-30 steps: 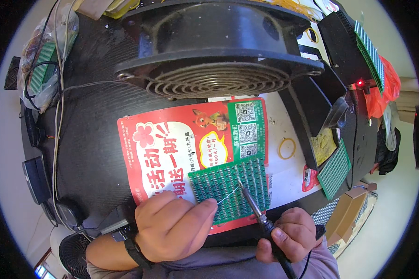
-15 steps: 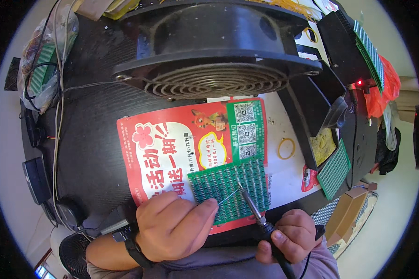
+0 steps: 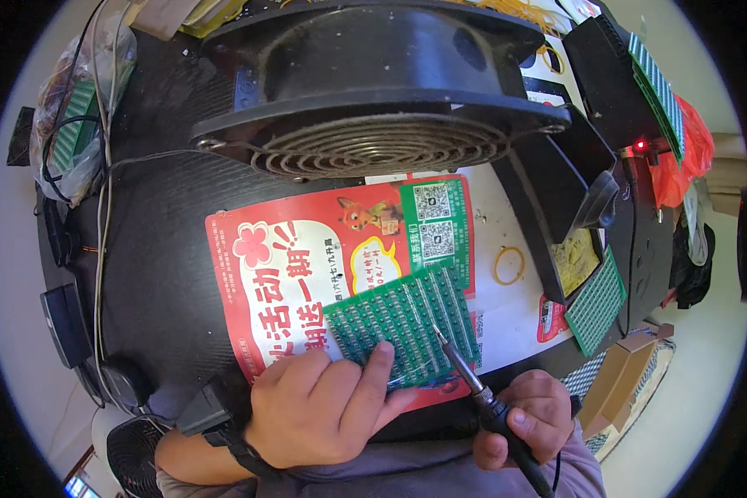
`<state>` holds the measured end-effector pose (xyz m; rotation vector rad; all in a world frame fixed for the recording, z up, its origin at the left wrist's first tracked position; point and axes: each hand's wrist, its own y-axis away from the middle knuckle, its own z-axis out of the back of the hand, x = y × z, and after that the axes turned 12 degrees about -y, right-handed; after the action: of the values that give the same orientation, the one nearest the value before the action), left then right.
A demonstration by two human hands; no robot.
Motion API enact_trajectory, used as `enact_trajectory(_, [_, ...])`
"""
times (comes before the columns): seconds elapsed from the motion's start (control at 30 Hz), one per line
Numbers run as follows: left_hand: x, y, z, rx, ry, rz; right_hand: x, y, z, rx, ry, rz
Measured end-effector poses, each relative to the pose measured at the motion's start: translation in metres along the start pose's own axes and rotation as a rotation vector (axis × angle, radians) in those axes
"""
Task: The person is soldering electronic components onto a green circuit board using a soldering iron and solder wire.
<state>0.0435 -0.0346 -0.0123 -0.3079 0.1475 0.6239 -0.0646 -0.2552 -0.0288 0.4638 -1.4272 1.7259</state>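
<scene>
A green circuit board (image 3: 402, 319) lies on a red printed flyer (image 3: 307, 266) on the black table. My left hand (image 3: 319, 407) rests on the flyer at the board's near edge, its fingertips pressing the board and pinching a thin solder wire. My right hand (image 3: 527, 415) grips a soldering iron (image 3: 481, 394) by its black handle. The iron's metal tip touches the board near its right side.
A large black fan (image 3: 373, 91) stands behind the flyer. A black tray stand (image 3: 564, 216) with a yellow sponge, another green board (image 3: 596, 303) and a rubber band (image 3: 509, 266) lie to the right. Cables and a bag sit at left.
The iron's tip has shifted slightly on the board; my left hand stays in place. Little else differs.
</scene>
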Motion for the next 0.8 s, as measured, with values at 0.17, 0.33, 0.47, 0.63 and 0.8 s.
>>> enact_trajectory(0.17, [0.002, -0.003, 0.011, 0.032, -0.036, 0.037, 0.006, -0.013, -0.002, 0.023, 0.027, -0.075])
enact_trajectory(0.33, [0.015, 0.001, 0.008, -0.105, 0.308, 0.246, 0.005, -0.01, -0.001, 0.031, 0.035, -0.118])
enact_trajectory(0.47, [0.015, 0.0, 0.025, -0.035, 0.351, 0.371, 0.0, -0.016, -0.002, 0.05, 0.011, -0.083])
enact_trajectory(0.63, [0.018, 0.001, 0.024, 0.05, 0.343, 0.371, -0.002, -0.019, -0.002, 0.064, 0.015, -0.064])
enact_trajectory(0.8, [0.018, -0.002, 0.027, -0.05, 0.34, 0.309, -0.002, -0.022, -0.003, 0.082, 0.032, -0.061])
